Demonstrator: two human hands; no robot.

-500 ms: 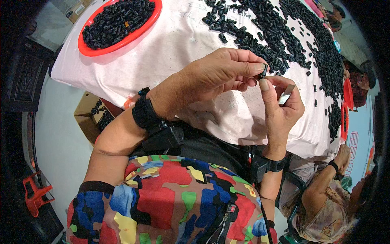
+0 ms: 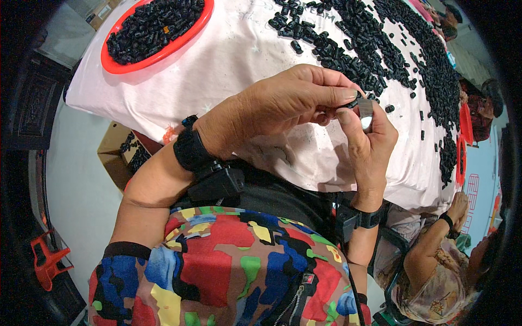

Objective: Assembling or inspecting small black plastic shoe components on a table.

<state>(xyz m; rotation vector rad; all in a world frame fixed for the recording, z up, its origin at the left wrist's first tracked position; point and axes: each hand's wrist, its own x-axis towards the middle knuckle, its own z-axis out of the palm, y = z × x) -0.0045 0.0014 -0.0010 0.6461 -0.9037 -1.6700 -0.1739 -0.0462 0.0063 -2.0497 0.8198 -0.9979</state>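
- Hundreds of small black plastic pieces point(image 2: 380, 43) are seen spread across a desk point(image 2: 228, 76) draped in pale pink cloth, the pile running along its far and right side.
- A round red tray point(image 2: 109, 60), heaped with more of the same pieces, is set at the desk's far left corner.
- A cardboard box point(image 2: 117, 155) holding further black pieces is glimpsed below the desk's near edge, and a second person's hand point(image 2: 459, 206) is visible at the lower right, well apart from the work.
- The left hand point(image 2: 283, 103) is held above the near edge of the desk, its fingers pinched narrowly on a small black piece point(image 2: 352, 103).
- The right hand point(image 2: 370, 146) is raised to meet it, thumb and fingers closed on a small shiny metal part point(image 2: 365, 115), which is touching the black piece.
- The step in hand is judged to be the joining of the two parts; a steady, well-aligned push between the fingertips seems to be called for next.
- Against the frame half a second earlier, little is changed: both hands are kept in the same pinch, at the same spot.
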